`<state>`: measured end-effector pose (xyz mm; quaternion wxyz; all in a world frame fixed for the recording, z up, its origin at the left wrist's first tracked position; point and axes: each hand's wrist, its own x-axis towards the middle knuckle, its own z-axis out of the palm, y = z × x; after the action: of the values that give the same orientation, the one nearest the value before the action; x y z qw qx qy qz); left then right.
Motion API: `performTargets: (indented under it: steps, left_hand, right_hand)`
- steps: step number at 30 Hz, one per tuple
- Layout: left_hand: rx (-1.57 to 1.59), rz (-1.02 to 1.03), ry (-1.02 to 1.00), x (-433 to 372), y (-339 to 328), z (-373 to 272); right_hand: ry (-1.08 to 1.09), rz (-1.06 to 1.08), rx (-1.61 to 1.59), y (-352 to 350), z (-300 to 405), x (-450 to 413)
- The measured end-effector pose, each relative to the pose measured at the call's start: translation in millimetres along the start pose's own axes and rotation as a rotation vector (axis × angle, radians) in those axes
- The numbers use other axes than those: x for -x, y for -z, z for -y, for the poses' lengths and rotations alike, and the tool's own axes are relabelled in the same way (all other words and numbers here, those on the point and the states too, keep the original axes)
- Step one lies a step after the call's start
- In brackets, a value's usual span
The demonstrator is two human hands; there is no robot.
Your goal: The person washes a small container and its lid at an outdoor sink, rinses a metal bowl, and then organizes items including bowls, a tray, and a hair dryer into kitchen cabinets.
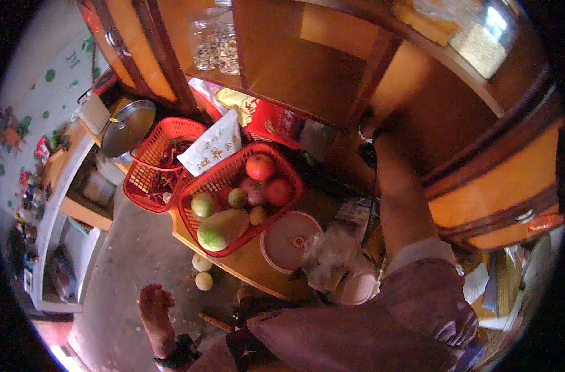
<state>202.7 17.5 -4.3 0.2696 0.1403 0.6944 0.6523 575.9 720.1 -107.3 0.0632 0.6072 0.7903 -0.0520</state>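
My left hand (156, 309) hangs over the concrete floor at the lower left, loosely curled with nothing seen in it. A dark band circles that wrist. My right arm (394, 200) stretches up to the open wooden cabinet (292, 65). My right hand (370, 126) is at the cabinet's lower part, mostly lost in shadow, so what it touches is unclear. Left of that arm stands a red plastic basket (295, 179) holding tomatoes (259, 167), a pale green gourd (222, 230) and other round produce. A second red basket (145, 201) contains dried red chillies (170, 160).
Glass jars (216, 44) of dried food stand on a cabinet shelf. A lidded pot (129, 130) sits at the left. Near me are a round translucent lid (289, 239) and crumpled clear plastic (336, 255). Two round pale fruits (203, 281) lie by the table edge.
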Motion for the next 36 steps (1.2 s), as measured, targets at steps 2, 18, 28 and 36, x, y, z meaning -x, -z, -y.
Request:
performTargets:
  steps: [2, 18, 28, 36]
  left_hand:
    - [0.006, -0.02, 0.023, 5, -6, -3]
    - [0.039, 0.171, 0.035, -10, -3, 10]
    - [0.119, 0.236, -0.01, -37, 5, 16]
    - [0.015, 0.083, 0.052, -25, 25, 15]
  right_hand:
    - [-0.035, -0.012, -0.015, -3, 4, -19]
    - [0.265, 0.102, -0.071, 18, 58, 98]
    - [0.741, -0.124, -0.059, -23, 53, 229]
    - [0.067, -0.016, 0.066, -9, -31, 95]
